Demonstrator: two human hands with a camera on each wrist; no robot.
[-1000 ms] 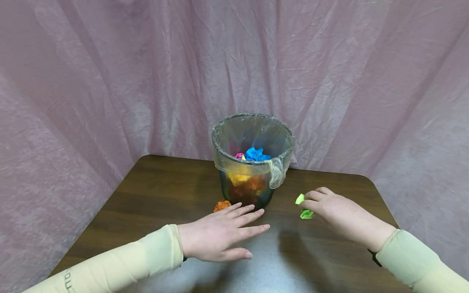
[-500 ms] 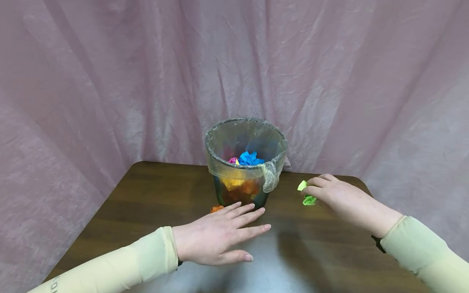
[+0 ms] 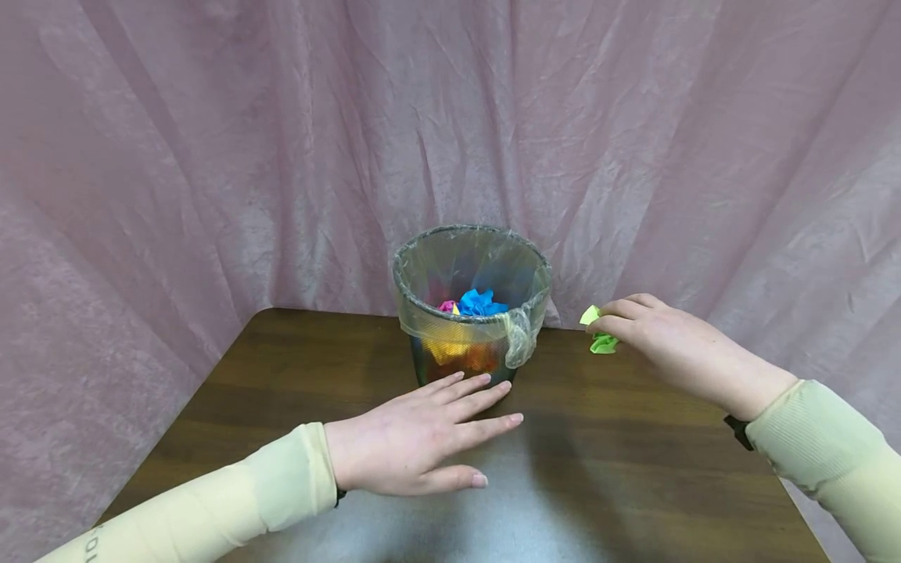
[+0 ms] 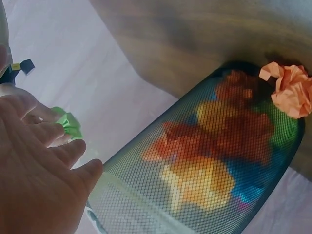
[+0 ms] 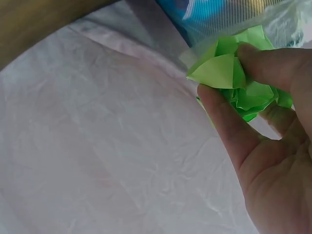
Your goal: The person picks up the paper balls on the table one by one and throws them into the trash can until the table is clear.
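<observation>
My right hand (image 3: 665, 344) pinches a crumpled ball of green paper (image 5: 239, 78) between thumb and fingers, to the right of the bin in the head view. The mesh bin (image 3: 415, 360), lined with a clear bag, holds several crumpled papers, among them a blue paper ball (image 3: 481, 303) and a yellow paper ball (image 4: 200, 180). My left hand (image 3: 415, 438) is spread with straight fingers in front of the bin and holds nothing. An orange paper ball (image 4: 292, 90) lies by the bin's base in the left wrist view; the left hand hides it in the head view.
The bin stands toward the back of a dark wooden table (image 3: 296, 375). A pink curtain (image 3: 338, 156) hangs behind and around the table. The bag's knotted end (image 3: 521, 338) hangs over the bin's right front side.
My right hand has lifted with the green paper ball, moving up and slightly right in the head view. The left hand stays spread. The head view has shifted slightly.
</observation>
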